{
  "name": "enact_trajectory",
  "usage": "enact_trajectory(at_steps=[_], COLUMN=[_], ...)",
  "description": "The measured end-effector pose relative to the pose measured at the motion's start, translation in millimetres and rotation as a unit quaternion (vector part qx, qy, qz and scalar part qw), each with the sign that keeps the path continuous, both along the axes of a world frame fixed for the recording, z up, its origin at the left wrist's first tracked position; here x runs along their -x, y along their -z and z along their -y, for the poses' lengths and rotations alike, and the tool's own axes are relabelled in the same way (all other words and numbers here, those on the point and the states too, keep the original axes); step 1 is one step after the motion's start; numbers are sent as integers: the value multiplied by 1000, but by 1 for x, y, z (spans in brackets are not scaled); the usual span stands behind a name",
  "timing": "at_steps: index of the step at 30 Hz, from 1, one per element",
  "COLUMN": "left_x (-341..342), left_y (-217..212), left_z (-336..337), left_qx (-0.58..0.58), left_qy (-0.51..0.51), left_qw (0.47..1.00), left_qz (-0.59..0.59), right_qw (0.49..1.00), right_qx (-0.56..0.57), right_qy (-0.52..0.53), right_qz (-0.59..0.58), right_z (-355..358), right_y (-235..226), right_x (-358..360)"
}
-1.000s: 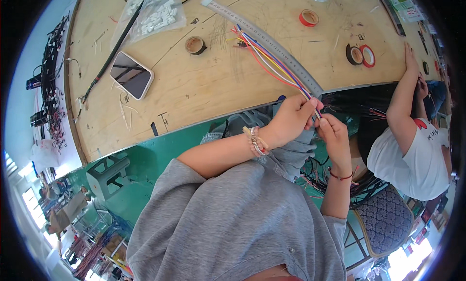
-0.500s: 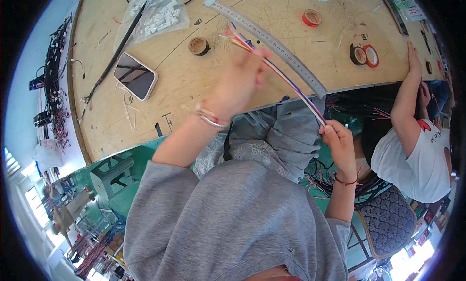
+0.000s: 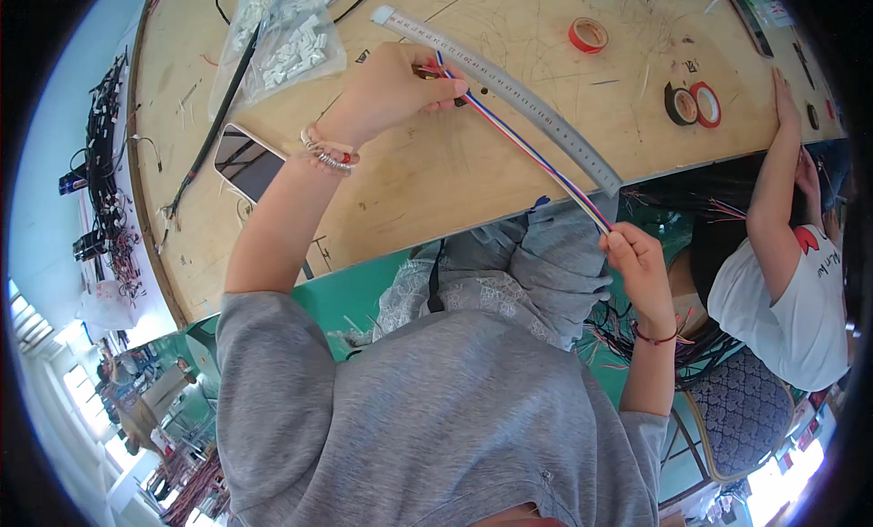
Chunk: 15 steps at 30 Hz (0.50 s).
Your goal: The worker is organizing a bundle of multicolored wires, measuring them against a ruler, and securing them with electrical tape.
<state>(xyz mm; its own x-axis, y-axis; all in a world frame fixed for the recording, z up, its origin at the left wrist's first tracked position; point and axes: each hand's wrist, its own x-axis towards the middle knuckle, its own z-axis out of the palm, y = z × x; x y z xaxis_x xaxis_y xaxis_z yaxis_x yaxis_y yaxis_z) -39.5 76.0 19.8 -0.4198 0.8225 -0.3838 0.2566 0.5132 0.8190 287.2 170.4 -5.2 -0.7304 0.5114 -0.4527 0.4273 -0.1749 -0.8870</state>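
A thin bundle of coloured wires, with blue, red, white and yellow strands, stretches across the table's front edge between my two hands. My left hand is closed over the table, its thumb and fingers pinching the far end of the bundle. Something small and dark shows by those fingers, too unclear to name. Beyond the table edge, my right hand is closed round the near end of the wires. A steel ruler lies on the table just beyond the bundle, roughly alongside it.
Bags of white connectors lie at the far left beside a black cable. A phone rests partly behind my left forearm. Red tape and black tape lie at right. A co-worker's arm rests on the table edge.
My left hand has moved left and has come to pinch the wire ends, now mostly covered by it. The black tape roll near it is now hidden. My right hand keeps its hold.
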Motion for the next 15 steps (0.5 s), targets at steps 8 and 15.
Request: enact_trajectory(at_steps=[8, 15], left_x=[-2, -11], left_y=[10, 13], left_z=[-10, -3], left_qx=[-53, -152], left_qy=[49, 75], left_qw=[983, 960], left_qz=[-171, -224], right_qw=[1000, 1000], right_qx=[15, 11], right_qy=[11, 15], right_qz=[14, 19], right_z=[-3, -8], right_y=[0, 5], right_x=[-1, -3])
